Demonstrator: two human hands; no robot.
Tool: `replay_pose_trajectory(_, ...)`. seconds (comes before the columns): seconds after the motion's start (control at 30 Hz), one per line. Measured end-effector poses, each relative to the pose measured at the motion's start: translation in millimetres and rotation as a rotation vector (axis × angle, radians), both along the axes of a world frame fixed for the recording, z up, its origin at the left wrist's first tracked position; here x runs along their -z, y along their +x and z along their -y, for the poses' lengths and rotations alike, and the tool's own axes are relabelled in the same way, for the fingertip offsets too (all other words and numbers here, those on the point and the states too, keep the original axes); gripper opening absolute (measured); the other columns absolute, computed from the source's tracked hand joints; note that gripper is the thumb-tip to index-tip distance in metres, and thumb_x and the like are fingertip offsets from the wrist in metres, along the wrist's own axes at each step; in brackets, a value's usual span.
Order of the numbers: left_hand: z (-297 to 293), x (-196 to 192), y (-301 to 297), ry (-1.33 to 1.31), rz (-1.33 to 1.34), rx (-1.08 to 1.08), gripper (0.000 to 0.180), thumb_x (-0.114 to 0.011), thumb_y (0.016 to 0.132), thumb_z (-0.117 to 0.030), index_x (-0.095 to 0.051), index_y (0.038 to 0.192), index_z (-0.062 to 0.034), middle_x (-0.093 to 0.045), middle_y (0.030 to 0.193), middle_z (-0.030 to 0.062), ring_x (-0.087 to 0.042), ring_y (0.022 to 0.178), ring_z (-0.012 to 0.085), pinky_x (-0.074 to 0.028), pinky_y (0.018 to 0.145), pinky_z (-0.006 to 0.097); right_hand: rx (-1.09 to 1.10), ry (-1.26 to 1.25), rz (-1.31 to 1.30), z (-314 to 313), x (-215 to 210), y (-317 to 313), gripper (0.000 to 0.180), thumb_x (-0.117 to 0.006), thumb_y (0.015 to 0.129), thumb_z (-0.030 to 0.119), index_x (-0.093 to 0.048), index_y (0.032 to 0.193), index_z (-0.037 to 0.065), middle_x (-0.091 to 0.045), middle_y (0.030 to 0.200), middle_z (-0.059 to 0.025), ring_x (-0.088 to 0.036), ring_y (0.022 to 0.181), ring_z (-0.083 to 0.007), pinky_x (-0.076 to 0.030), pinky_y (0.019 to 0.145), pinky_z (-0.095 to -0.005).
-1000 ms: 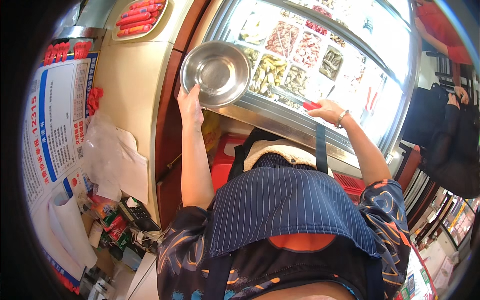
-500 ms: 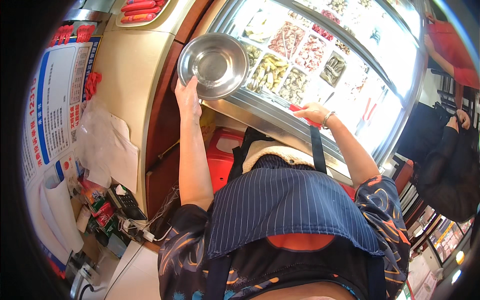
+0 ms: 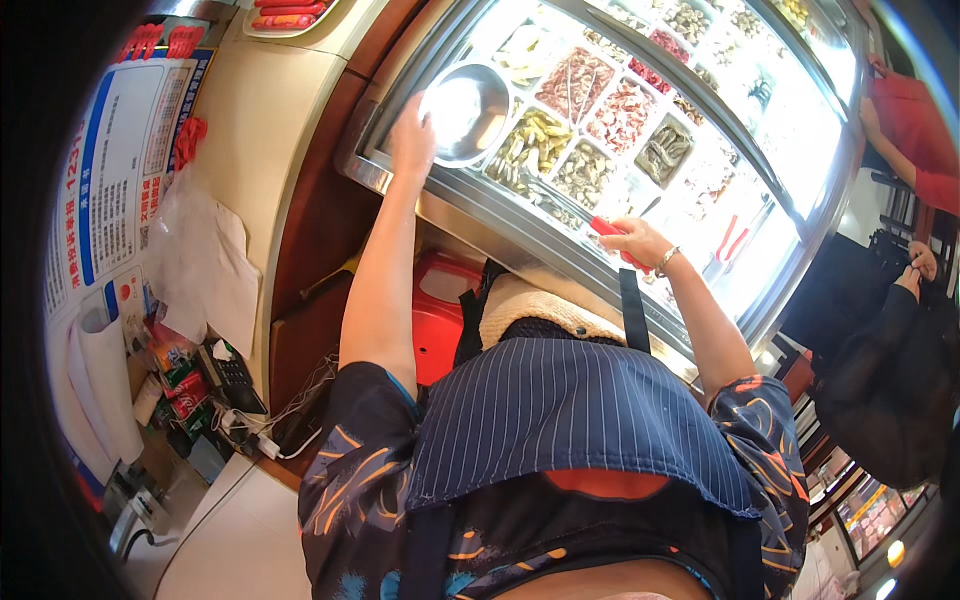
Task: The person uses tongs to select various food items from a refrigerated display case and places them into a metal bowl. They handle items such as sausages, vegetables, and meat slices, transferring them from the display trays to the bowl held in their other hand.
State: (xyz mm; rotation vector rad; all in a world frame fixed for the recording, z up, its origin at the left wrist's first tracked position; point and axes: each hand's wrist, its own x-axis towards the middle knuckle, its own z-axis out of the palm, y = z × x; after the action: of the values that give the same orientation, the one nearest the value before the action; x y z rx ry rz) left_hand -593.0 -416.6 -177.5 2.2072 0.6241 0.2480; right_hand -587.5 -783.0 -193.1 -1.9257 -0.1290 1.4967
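Left forearm stretches up and forward, left hand [image 3: 412, 142] at the front-left corner of the glass-and-steel display case [image 3: 520, 225]. Its fingers are closed on the left rim of the round, shiny stainless-steel bowl [image 3: 472, 118], which is held over the case's near-left corner, glare inside. Right forearm angles up and inward; right hand [image 3: 640, 244] is above the case's front edge, back of hand up, fingers wrapped around the red handles of the metal tongs [image 3: 606, 227]. Tong arms point up-left toward the white tray of yellow-green pieces [image 3: 537, 143] and the white tray of greyish pieces [image 3: 584, 173]; can't tell whether the tips touch food. Versus half a second ago: bowl shifted right, further over the case, and looks more tilted; left forearm leans more to the right; tongs remain in right hand.
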Motion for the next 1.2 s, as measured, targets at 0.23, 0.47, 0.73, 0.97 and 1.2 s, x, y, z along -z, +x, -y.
replay_pose_trajectory(0.23,12.6,45.1,17.4,0.033,-0.134,0.079,0.031,-0.048,0.079,-0.011,-0.051,0.11,-0.0075,-0.057,0.1,0.0187,-0.053,0.094,0.0342,-0.042,0.079,0.039,0.04,0.05,0.187,-16.6,-59.0,1.0,0.04,-0.057,0.074,0.037,-0.057,0.091,0.002,-0.054,0.064,-0.0066,-0.05,0.053,-0.0121,-0.041,0.047,-0.0275)
replay_pose_trajectory(0.47,-3.2,84.0,17.1,-0.102,-0.118,-0.09,0.034,-0.049,0.076,-0.011,-0.052,0.109,-0.0048,-0.058,0.1,0.0188,-0.055,0.094,0.0315,-0.042,0.079,0.036,-0.056,-0.12,0.074,-28.4,-87.7,5.8,0.046,-0.057,0.071,0.042,-0.057,0.091,0.0,-0.055,0.066,-0.0101,-0.055,0.06,-0.017,-0.044,0.055,-0.0307)
replay_pose_trajectory(0.73,-1.0,70.7,27.6,-0.155,-0.139,-0.111,0.035,-0.049,0.077,-0.012,-0.051,0.111,-0.0052,-0.058,0.102,0.0183,-0.054,0.097,0.0315,-0.041,0.082,0.036,-0.189,-0.155,0.166,-57.0,-20.8,-2.0,0.042,-0.053,0.07,0.044,-0.059,0.081,0.004,-0.057,0.06,-0.0078,-0.057,0.054,-0.0174,-0.046,0.056,-0.0323)
replay_pose_trajectory(0.97,-12.0,88.6,27.7,-0.007,-0.106,-0.05,0.033,-0.051,0.078,-0.014,-0.052,0.11,-0.0064,-0.058,0.099,0.0191,-0.054,0.094,0.0316,-0.041,0.078,0.037,-0.111,-0.142,0.159,-39.6,-34.1,-5.8,0.039,-0.054,0.072,0.037,-0.059,0.086,0.002,-0.059,0.067,-0.0109,-0.058,0.058,-0.0183,-0.045,0.058,-0.0311)
replay_pose_trajectory(1.2,-9.0,83.1,26.3,0.028,-0.175,-0.032,0.032,-0.05,0.079,-0.014,-0.052,0.111,-0.0085,-0.057,0.1,0.0183,-0.053,0.096,0.0334,-0.041,0.079,0.039,-0.02,-0.148,0.258,-39.6,-69.2,1.7,0.043,-0.054,0.072,0.042,-0.059,0.086,0.001,-0.057,0.058,-0.0091,-0.056,0.051,-0.0173,-0.044,0.051,-0.03)
